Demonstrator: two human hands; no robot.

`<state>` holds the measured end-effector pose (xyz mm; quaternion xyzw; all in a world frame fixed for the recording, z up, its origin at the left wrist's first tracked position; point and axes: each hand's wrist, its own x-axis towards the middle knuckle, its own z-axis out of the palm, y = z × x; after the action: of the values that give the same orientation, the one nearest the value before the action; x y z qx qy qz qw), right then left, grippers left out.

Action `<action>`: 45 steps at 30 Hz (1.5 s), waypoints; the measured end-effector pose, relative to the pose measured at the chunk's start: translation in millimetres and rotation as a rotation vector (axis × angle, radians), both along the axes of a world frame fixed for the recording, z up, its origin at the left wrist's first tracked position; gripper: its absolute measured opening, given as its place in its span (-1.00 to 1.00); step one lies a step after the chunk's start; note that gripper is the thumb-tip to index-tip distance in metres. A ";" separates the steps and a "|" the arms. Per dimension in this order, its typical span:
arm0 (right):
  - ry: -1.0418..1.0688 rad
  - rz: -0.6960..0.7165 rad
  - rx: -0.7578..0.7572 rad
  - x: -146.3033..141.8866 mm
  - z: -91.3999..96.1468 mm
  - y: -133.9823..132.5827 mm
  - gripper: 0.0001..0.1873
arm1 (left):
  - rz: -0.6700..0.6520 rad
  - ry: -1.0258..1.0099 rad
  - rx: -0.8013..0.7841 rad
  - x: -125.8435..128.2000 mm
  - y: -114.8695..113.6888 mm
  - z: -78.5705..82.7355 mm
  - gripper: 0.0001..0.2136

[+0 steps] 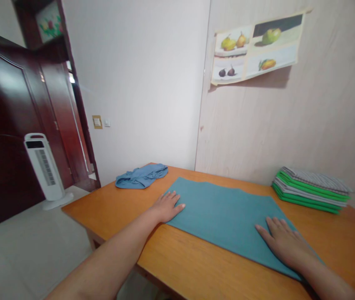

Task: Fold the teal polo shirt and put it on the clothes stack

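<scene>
A teal cloth [221, 212] lies flat on the wooden table [177, 258], its far edge slightly wavy. My left hand [166, 206] rests open at the cloth's left edge, with fingers spread and thumb over the fabric. Flat on the right side of the same cloth is my right hand [285, 241], open, fingers stretched forward. Neither hand grips anything. Whether the cloth is folded in layers I cannot tell.
A crumpled blue garment [143, 176] lies at the table's far left. Folded green and grey cloths [311, 189] are stacked at the far right, near the wall. A white tower fan [44, 171] stands on the floor by the dark red door [5, 125].
</scene>
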<state>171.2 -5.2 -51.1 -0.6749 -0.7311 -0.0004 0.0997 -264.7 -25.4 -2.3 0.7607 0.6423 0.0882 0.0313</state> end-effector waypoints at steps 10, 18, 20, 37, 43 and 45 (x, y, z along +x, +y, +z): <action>0.179 -0.063 0.056 6.1 27.8 1.1 -0.21 | 0.044 0.068 -0.004 17.9 -0.6 14.5 -0.29; 0.352 -0.187 0.118 34.6 64.1 -5.5 -0.52 | -0.416 -0.175 0.062 123.4 -10.1 35.6 -0.49; 0.383 -0.207 0.131 40.5 62.6 -4.3 -0.55 | -0.540 -0.236 0.045 159.1 -17.9 38.7 -0.55; 0.618 -0.216 0.245 54.7 63.3 -3.4 -0.64 | -0.836 0.110 0.235 310.1 -53.2 24.4 -0.77; 0.749 -0.176 0.224 52.4 68.9 -7.9 -0.69 | -0.529 -0.489 -0.042 316.6 -26.1 13.9 -0.87; 0.782 -0.134 0.174 51.2 73.7 -11.5 -0.71 | -0.410 -0.723 -0.160 315.6 -15.0 10.8 -0.85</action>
<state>222.4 -16.7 22.6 -0.6596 -0.5896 0.1878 0.4267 50.8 -40.4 8.5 0.7880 0.4301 0.2912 0.3306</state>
